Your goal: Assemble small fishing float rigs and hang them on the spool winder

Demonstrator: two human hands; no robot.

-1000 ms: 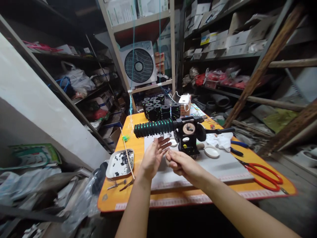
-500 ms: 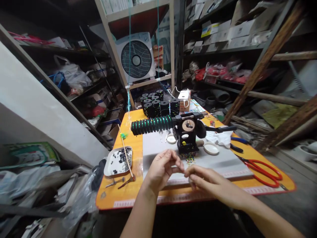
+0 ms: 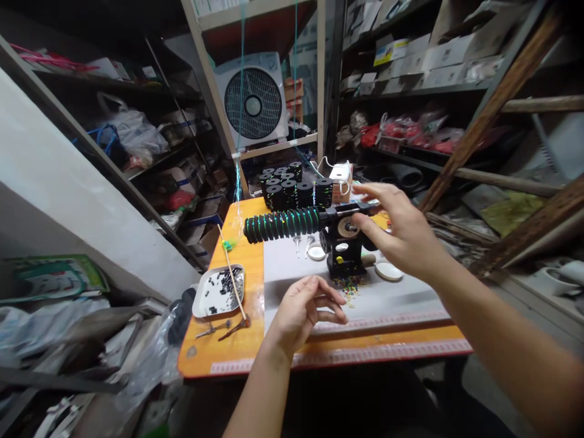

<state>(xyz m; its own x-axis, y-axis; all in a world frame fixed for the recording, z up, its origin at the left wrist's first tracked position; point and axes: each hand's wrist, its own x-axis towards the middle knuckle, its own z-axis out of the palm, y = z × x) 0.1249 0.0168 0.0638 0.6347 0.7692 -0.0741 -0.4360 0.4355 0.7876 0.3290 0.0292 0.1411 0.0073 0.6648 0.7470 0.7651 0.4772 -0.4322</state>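
The left hand [image 3: 310,307] is over the front of the grey board [image 3: 283,298], palm inward and fingers half curled, the thumb close to the index finger; whether something small is pinched there cannot be told. It has hardly changed since the frame before. The right hand [image 3: 396,234] has moved much more: half a second ago it was low beside the left one, fingertips almost meeting, and now it is up at the right end of the winder [image 3: 343,246], thumb and fingers wide apart. Whether it touches the winder cannot be made out. Its forearm now hides the red scissors, and the cloth and pliers are out of sight behind the arm as well.

Along the near edge of the desk [image 3: 253,274] runs a printed strip [image 3: 387,355]. At the left lies a white tray [image 3: 207,304] of small black pieces, a thin stick [image 3: 232,277] across it, with metal tools [image 3: 212,329] just in front. Coloured beads [image 3: 351,289] are scattered before the winder's foot, uncovered by the hands. One dish [image 3: 389,271] sits right of the foot, another [image 3: 316,251] left of it.

The ribbed roll [image 3: 283,225], black with green glints, sticks out leftward from the winder above the board. Behind it stand more black rolls [image 3: 296,190] beside a small box [image 3: 340,175]. Farther back is a fan [image 3: 253,106] on a rack between loaded shelves.
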